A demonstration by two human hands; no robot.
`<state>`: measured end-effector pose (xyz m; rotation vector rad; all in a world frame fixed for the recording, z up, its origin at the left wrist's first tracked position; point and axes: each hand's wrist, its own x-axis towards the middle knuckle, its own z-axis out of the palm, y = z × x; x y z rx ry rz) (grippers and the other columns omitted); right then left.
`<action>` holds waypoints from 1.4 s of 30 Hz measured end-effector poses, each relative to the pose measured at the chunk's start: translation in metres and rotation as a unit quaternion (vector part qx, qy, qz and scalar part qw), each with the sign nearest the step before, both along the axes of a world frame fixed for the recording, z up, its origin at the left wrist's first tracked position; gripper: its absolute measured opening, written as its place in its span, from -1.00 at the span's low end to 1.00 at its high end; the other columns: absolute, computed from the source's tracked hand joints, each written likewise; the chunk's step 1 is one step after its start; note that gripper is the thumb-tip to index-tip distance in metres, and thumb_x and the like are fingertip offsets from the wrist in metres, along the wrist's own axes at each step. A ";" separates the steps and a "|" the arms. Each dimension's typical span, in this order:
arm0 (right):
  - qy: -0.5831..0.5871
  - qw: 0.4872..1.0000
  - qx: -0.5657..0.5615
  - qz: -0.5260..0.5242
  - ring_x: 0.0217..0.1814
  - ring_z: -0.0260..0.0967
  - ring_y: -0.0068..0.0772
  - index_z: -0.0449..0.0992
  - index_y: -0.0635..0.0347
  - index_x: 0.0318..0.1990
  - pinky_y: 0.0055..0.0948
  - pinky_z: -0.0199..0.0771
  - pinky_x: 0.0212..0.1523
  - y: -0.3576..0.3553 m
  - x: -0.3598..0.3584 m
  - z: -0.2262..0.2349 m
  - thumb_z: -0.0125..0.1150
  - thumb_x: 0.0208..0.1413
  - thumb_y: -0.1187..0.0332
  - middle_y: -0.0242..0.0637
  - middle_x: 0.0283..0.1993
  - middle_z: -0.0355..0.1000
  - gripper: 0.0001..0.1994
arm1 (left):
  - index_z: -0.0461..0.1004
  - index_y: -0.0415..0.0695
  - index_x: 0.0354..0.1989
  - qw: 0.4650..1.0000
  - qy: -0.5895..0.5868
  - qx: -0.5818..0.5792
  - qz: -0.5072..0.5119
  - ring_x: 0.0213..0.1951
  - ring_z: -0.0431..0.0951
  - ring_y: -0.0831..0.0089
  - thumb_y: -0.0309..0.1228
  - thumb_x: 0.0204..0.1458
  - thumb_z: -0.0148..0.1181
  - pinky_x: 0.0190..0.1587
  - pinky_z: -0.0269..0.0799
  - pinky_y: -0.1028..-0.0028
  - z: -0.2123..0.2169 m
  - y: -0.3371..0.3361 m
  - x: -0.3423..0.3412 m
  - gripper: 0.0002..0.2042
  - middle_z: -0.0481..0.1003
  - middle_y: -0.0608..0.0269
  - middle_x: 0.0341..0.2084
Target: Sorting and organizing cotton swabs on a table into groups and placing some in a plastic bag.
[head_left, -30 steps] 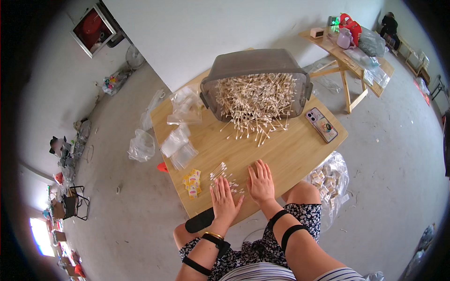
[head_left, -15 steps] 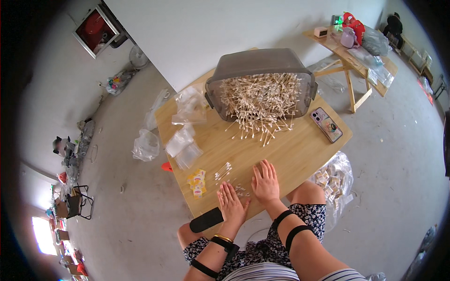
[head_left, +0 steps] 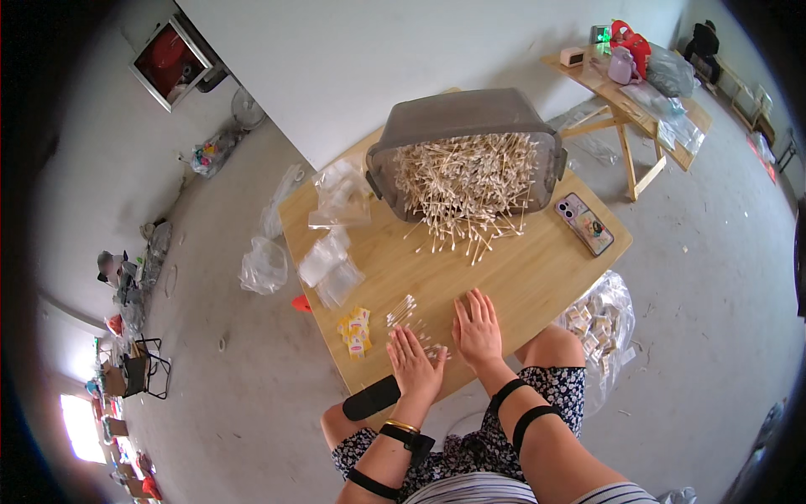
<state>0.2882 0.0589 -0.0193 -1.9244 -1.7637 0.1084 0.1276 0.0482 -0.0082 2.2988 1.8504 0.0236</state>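
Observation:
My left hand (head_left: 416, 366) lies flat at the near edge of the wooden table (head_left: 411, 262), its fingers stretched out. Beside its fingertips is a small bunch of cotton swabs (head_left: 401, 310), and a few more swabs lie partly hidden between my hands. My right hand (head_left: 478, 328) rests flat on the tabletop, fingers extended, holding nothing. Yellow and white small packets (head_left: 355, 331) are to the left of the swabs. Farther back, a grey translucent plastic bin (head_left: 462, 109) lies on its side, with a large heap of cotton swabs (head_left: 470, 172) spilling from its mouth.
Clear plastic bags (head_left: 330, 265) lie on the table's left side. A phone (head_left: 585, 223) is at the right edge, and a dark flat object (head_left: 372, 398) at the near left edge. On the floor at right sits a clear bag of small boxes (head_left: 600, 328). A second table (head_left: 617, 97) stands behind.
Both hands keep nearly the same flat position on the table. The left thumb looks a little more spread, and the whole view has shifted slightly.

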 end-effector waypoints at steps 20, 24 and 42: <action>0.000 1.000 0.011 -0.001 0.51 0.01 -0.05 0.43 0.23 0.16 -0.08 -0.05 0.53 -0.001 0.002 0.004 0.09 0.17 0.26 -0.01 0.33 0.22 -0.58 | -0.18 -0.32 0.48 0.974 -0.161 0.005 -0.161 0.38 0.07 -0.16 0.01 0.27 -0.05 0.47 -0.15 -0.03 0.002 0.037 -0.032 -0.19 0.11 -0.25 0.35; 0.082 0.996 0.031 0.008 0.47 0.07 0.00 0.40 0.23 0.18 -0.10 0.02 0.50 0.001 0.000 0.001 0.10 0.17 0.34 -0.01 0.31 0.23 -0.59 | -0.20 -0.32 0.49 0.967 -0.223 0.074 -0.095 0.48 -0.14 -0.11 0.09 0.28 -0.12 0.50 -0.30 0.03 -0.009 0.024 -0.057 -0.16 -0.06 -0.23 0.44; 0.394 0.897 0.015 0.198 0.54 -0.02 0.10 0.28 0.28 0.31 -0.14 0.04 0.48 0.039 -0.057 0.001 -0.13 0.21 0.53 0.06 0.41 0.16 -0.53 | -0.32 -0.33 0.50 0.851 -0.525 0.032 -0.007 0.53 -0.31 -0.05 0.11 0.30 -0.17 0.50 -0.38 0.12 -0.023 0.033 -0.035 -0.13 -0.28 -0.20 0.51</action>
